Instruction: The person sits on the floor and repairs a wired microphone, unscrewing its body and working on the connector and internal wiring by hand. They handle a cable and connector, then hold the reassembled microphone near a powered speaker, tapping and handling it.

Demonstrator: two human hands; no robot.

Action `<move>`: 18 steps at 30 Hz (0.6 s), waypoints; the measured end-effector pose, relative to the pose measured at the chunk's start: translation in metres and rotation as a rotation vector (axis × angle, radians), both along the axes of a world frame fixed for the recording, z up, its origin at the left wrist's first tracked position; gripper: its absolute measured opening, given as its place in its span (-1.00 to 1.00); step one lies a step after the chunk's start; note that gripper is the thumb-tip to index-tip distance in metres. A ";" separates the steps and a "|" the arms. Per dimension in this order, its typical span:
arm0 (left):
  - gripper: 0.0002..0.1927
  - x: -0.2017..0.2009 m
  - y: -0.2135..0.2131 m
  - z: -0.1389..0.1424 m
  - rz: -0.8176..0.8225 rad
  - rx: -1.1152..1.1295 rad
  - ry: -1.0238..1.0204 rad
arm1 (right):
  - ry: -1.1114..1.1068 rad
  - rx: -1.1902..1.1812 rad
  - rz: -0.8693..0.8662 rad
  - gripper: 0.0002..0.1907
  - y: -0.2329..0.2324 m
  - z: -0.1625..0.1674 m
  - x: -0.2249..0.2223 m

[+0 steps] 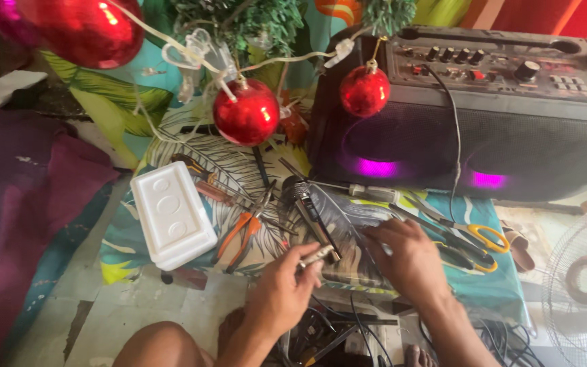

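Gripping a small metal plug point(317, 256) between thumb and fingers, the left hand point(281, 292) hovers at the near edge of a leaf-print cloth point(171, 146). The plug sits at the fingertips, just below the handle end of a black microphone point(309, 207) that lies slanted on the cloth. The right hand point(409, 258) rests flat beside it, fingers spread and pressed on the cloth, holding nothing that can be seen. Orange pliers point(246, 231) lie left of the microphone, and a white foam box point(171, 214) lies further left. Yellow scissors point(473, 238) lie just right of the right hand. Behind stands a large black speaker point(511, 115) with purple lights. Red baubles point(246, 112) hang above the cloth.
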State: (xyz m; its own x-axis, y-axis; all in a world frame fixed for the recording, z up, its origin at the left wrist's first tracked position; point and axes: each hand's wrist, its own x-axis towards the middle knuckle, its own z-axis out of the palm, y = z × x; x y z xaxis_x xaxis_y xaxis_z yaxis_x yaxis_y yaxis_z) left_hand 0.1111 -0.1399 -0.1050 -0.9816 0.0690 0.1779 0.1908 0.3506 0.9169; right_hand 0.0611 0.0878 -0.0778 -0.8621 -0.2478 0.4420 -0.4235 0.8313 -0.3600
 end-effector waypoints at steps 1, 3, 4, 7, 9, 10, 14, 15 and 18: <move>-0.68 -0.001 0.002 0.000 -0.009 0.005 0.008 | 0.040 0.055 0.034 -0.81 -0.006 -0.003 -0.003; -0.69 -0.003 0.006 -0.001 -0.028 0.018 0.023 | 0.005 0.082 -0.003 -0.80 -0.016 -0.008 -0.009; -0.68 -0.003 0.007 -0.001 -0.036 0.026 0.021 | -0.013 0.096 -0.023 -0.80 -0.019 -0.009 -0.011; -0.68 -0.005 0.009 -0.002 -0.067 0.063 0.026 | -0.054 0.093 -0.003 -0.83 -0.023 -0.013 -0.016; -0.69 -0.005 0.009 -0.003 -0.082 0.111 0.052 | -0.036 0.108 0.014 -0.85 -0.024 -0.015 -0.018; -0.69 -0.005 0.009 -0.004 -0.077 0.097 0.046 | -0.026 0.115 0.025 -0.86 -0.025 -0.016 -0.019; -0.69 -0.005 0.010 -0.007 -0.071 0.065 0.041 | -0.030 0.015 0.058 -0.86 -0.023 -0.014 -0.016; -0.70 -0.006 0.011 -0.007 -0.072 0.063 0.046 | -0.086 -0.096 0.039 -0.85 -0.022 -0.013 -0.013; -0.71 -0.007 0.014 -0.007 -0.057 0.026 0.205 | -0.191 -0.337 0.023 -0.83 -0.016 -0.006 -0.002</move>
